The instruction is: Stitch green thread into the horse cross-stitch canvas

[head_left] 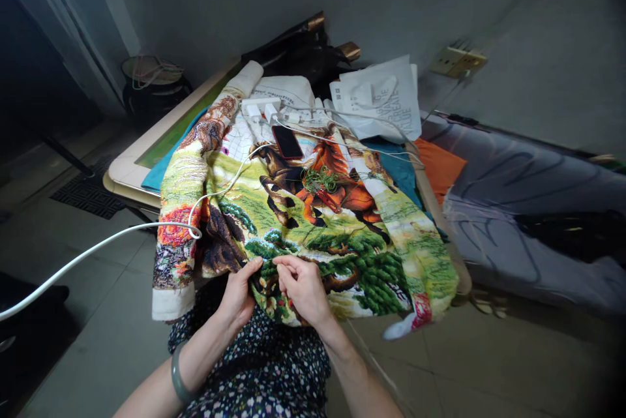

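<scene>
Both hands meet at the near hem of the embroidered horse cloth, draped from the worktop onto her lap. The left hand grips the bunched edge; the right hand pinches the stitched, nubbly fabric. A glossy black phone lies at 12 o'clock.
</scene>
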`<state>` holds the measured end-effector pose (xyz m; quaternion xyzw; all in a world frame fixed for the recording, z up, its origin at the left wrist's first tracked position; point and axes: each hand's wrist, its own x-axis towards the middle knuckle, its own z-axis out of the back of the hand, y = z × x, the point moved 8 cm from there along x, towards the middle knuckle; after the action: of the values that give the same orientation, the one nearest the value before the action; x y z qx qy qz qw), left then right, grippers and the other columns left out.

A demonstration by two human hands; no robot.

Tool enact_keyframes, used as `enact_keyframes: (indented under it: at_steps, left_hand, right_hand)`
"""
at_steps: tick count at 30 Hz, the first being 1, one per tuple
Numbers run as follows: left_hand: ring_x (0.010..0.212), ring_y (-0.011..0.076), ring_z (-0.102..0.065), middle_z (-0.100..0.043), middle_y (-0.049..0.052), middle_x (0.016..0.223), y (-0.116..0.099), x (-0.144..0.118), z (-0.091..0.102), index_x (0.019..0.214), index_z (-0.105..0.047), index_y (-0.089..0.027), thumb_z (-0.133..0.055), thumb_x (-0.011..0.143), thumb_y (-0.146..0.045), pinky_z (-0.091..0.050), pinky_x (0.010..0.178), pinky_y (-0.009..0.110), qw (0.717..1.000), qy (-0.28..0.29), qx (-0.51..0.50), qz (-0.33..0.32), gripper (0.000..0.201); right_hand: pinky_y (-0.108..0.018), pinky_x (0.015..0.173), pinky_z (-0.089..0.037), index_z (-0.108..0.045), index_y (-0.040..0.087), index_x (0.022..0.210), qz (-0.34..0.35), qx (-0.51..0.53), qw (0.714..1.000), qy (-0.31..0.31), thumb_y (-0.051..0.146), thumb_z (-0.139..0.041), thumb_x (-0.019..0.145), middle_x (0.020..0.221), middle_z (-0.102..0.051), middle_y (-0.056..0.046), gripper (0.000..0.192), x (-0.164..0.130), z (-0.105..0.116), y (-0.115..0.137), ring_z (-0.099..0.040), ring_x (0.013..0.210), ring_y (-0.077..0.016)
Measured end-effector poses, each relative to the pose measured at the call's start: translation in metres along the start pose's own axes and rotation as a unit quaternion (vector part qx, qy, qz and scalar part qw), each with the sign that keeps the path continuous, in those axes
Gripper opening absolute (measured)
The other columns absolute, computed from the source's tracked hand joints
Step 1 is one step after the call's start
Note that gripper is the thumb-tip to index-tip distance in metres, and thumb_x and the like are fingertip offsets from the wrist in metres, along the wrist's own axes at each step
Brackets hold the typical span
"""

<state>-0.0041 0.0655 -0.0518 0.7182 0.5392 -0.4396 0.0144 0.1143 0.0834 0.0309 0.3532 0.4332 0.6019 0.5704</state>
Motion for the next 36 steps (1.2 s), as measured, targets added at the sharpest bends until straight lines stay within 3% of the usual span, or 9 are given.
enact_keyframes:
  at_steps: [17, 26, 36]
  left_hand:
    - [0.061, 0.0136, -0.063, -0.072, 0.003, 0.067, 0.0, -0.002, -0.001, 0.069, -0.072, -0.011, -0.084, 0.054, -0.017, -0.052, 0.065, 0.027, 1.0, -0.016, -0.024, 0.003, 0.02]
    - [0.059, 0.0133, -0.063, -0.072, 0.002, 0.064, 0.002, -0.002, -0.001, 0.067, -0.073, -0.01, -0.085, 0.054, -0.017, -0.051, 0.063, 0.025, 1.0, -0.008, -0.024, 0.012, 0.019]
    - [0.058, 0.0137, -0.062, -0.071, 0.002, 0.064, -0.001, -0.002, -0.002, 0.068, -0.071, -0.012, -0.086, 0.053, -0.019, -0.052, 0.06, 0.027, 1.0, -0.022, -0.021, -0.003, 0.022]
  right_hand:
    - [-0.021, 0.047, -0.041, -0.077, 0.016, 0.091, 0.066, -0.124, 0.99, -0.02, 0.018, -0.051, 0.086, 0.057, -0.067, 0.0, 0.027, 0.002, 0.005, 0.016, -0.054, 0.045, -0.0118]
    - [-0.023, 0.053, -0.039, -0.075, 0.02, 0.084, 0.107, -0.217, 0.969, -0.053, 0.015, -0.051, 0.086, 0.057, -0.067, 0.0, 0.025, 0.001, 0.0, 0.031, -0.057, 0.046, -0.0131]
    - [-0.021, 0.047, -0.041, -0.066, 0.019, 0.077, 0.048, -0.11, 0.992, -0.049, 0.02, -0.049, 0.086, 0.053, -0.061, 0.002, 0.019, 0.0, -0.003, 0.015, -0.054, 0.044, -0.0123]
